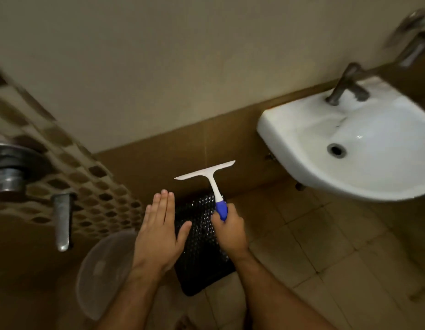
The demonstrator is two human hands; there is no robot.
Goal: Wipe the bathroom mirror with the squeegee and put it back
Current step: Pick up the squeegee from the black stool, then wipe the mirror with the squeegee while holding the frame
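A white squeegee [208,173] with a blue grip stands upright in my right hand [230,231], its blade pointing up and away from me, in front of the brown wall tiles. My right hand is closed around the blue grip. My left hand [159,232] is flat and open, fingers together, holding nothing, just left of the squeegee. Both hands hover above a black studded stool or bin top [202,258] on the floor. No mirror is in view.
A white wall basin [290,129] with a metal tap [345,84] hangs at the right. A metal shower valve and spout [62,220] stick out from the mosaic wall at the left. A clear plastic basin [104,270] sits on the tiled floor below my left arm.
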